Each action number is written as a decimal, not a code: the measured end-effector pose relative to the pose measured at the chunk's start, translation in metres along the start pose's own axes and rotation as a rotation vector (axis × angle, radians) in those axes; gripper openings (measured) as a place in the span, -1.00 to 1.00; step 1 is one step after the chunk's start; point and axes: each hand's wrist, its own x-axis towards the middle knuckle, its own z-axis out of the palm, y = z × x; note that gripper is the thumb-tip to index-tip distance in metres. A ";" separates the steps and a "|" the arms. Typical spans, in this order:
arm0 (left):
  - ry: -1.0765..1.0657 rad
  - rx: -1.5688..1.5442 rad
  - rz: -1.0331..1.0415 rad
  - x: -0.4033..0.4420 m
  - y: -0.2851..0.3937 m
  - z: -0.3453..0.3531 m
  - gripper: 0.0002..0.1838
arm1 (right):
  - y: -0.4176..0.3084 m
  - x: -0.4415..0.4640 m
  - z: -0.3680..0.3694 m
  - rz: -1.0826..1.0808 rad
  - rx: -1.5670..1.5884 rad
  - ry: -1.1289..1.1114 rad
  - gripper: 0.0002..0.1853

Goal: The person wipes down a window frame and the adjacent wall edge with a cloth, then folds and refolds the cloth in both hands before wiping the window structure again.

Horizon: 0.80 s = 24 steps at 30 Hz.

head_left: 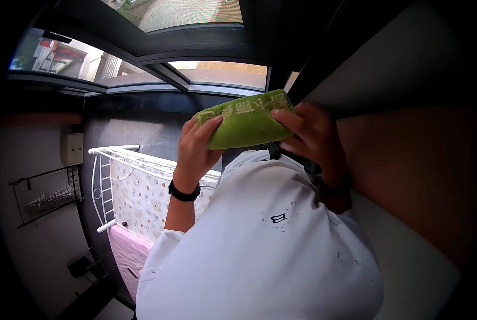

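A folded green towel (243, 130) with a pale patterned band along its upper side is held up in front of my chest. My left hand (195, 146) is closed on its left end, the thumb pressed on the front face. At the other end, my right hand (315, 133) grips the towel with its thumb on the band and its fingers bent behind and below. The fingers behind the cloth are partly hidden. Both wrists carry black bands.
A white metal bed frame (105, 186) with a patterned mattress (137, 200) and a pink sheet (126, 250) stands to the left. Dark-framed windows (222, 77) are ahead. A small cabinet (73, 149) and a dark rack (43, 176) are at far left.
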 end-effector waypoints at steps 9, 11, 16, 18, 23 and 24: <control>-0.040 -0.126 -0.076 0.010 0.016 0.016 -0.59 | -0.003 -0.011 0.002 0.032 0.074 0.231 -0.42; 0.123 -0.433 -0.117 0.011 0.014 0.029 -0.48 | -0.001 -0.021 0.004 0.164 0.269 0.225 -0.45; -0.140 -0.759 -0.243 0.015 0.021 0.021 -0.60 | 0.008 -0.041 -0.001 0.256 0.434 0.246 -0.47; -0.228 -0.640 -0.118 0.044 0.031 0.020 -0.74 | 0.016 -0.045 0.001 0.266 0.544 0.285 -0.48; -0.065 -0.612 -0.096 0.062 0.038 0.040 -0.83 | 0.000 -0.034 -0.007 0.467 0.585 0.569 -0.49; -0.025 -0.732 -0.158 0.057 0.031 0.045 -0.74 | -0.001 -0.031 -0.002 0.467 0.579 0.585 -0.49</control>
